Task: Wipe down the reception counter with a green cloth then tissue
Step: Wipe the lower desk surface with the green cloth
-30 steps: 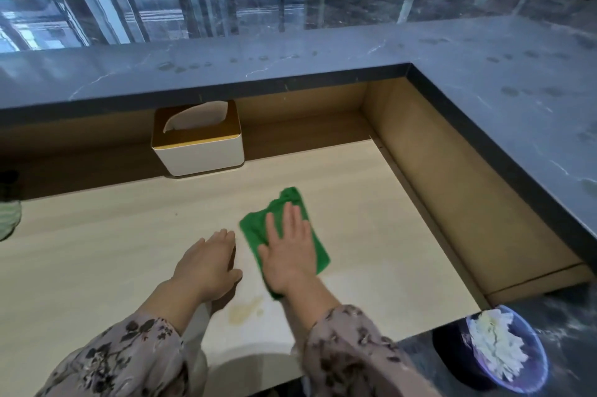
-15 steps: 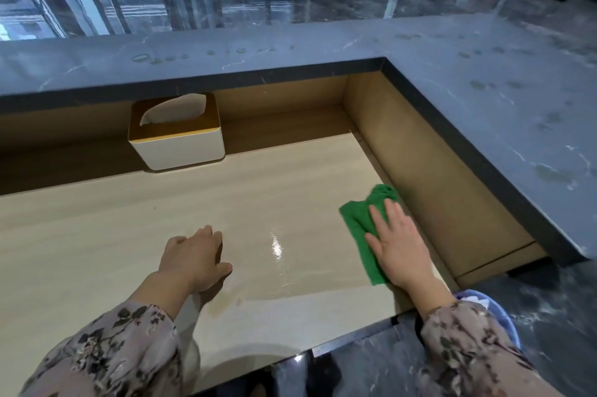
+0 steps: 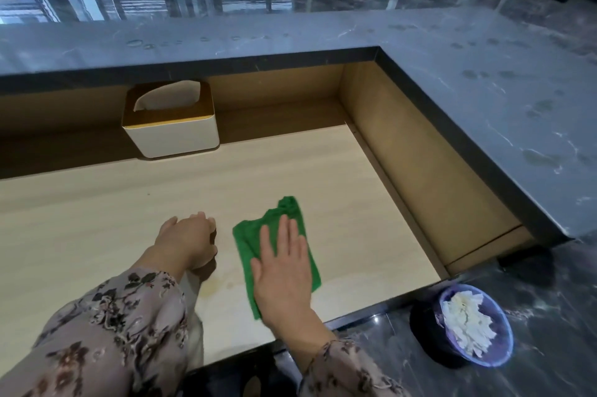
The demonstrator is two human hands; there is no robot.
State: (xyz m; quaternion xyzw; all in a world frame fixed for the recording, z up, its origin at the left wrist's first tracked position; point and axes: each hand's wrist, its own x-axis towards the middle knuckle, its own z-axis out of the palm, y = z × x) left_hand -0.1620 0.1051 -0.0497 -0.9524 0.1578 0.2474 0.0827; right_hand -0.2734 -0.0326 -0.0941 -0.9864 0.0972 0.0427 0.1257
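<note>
A folded green cloth (image 3: 258, 231) lies on the light wooden desk surface (image 3: 97, 209) of the reception counter. My right hand (image 3: 284, 270) presses flat on the cloth, fingers spread and pointing away from me. My left hand (image 3: 187, 241) rests on the wood just left of the cloth, fingers curled down, holding nothing. A white tissue box with a gold top (image 3: 171, 121) stands at the back of the desk, a tissue showing in its slot. A faint yellowish stain (image 3: 213, 288) marks the wood below my left hand.
A raised dark grey marble ledge (image 3: 484, 99) borders the desk at the back and on the right, with smudges on it. A bin lined with a purple bag holding crumpled white tissues (image 3: 468, 325) stands on the dark floor at the lower right.
My right hand has slid the green cloth from the desk's right edge back leftward to the middle, close to my left hand. The left hand has stayed in place.
</note>
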